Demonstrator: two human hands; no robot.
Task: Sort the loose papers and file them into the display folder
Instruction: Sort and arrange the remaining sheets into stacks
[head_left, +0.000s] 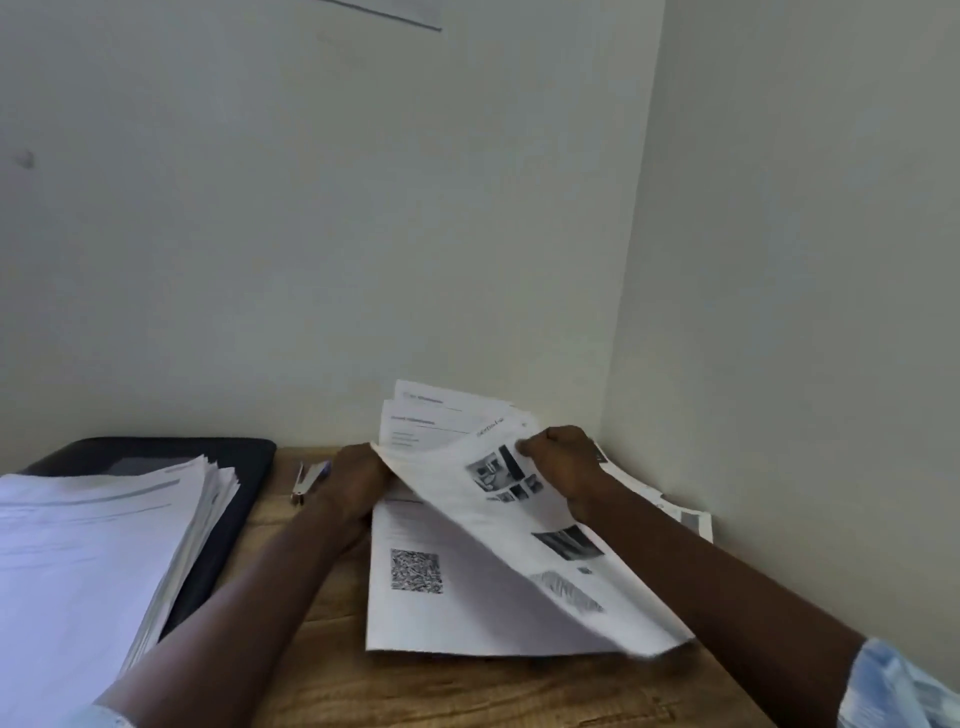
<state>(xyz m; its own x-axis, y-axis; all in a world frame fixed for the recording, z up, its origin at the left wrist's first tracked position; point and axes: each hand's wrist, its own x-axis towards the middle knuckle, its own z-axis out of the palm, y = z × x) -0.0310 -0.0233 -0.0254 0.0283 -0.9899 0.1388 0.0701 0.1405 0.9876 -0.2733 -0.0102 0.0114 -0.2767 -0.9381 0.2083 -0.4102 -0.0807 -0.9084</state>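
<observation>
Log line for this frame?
sorting | left hand grips papers | right hand pinches photo sheet | stack on dark folder

Paper stack (93, 561) left on folder (228, 467), perhaps a stapler (306, 480) between, loose papers (467, 571) right on table (467, 691)

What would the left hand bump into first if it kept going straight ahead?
Most likely the fanned papers right in front of the left hand; behind them is the wall. Depth is hard to judge here.
</observation>
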